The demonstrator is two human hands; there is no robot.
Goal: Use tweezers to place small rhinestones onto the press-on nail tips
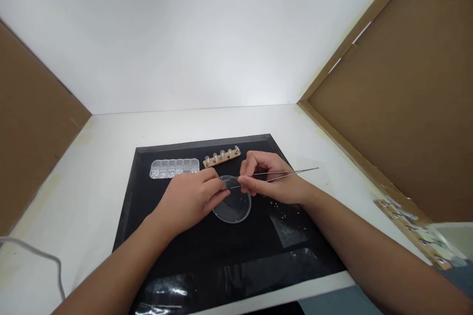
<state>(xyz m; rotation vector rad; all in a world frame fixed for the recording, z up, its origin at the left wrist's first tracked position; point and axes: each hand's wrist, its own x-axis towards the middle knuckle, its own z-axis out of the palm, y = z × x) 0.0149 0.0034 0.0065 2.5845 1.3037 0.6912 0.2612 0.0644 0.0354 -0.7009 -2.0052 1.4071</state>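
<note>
My right hand pinches a pair of thin metal tweezers; the joined end sticks out to the right and the tips point toward my left hand. My left hand has its thumb and fingertips pressed together near those tips. Whatever lies between them is too small to make out. Below both hands sits a round clear shallow dish on the black mat. Just behind them a wooden strip carries several clear nail tips standing in a row. A clear compartment box with small shiny pieces lies to the left.
The black mat covers the middle of the white table. Tiny coloured bits are scattered right of the dish. Another wooden strip with clear pieces lies at the far right. A grey cable runs along the left. Brown panels flank the table.
</note>
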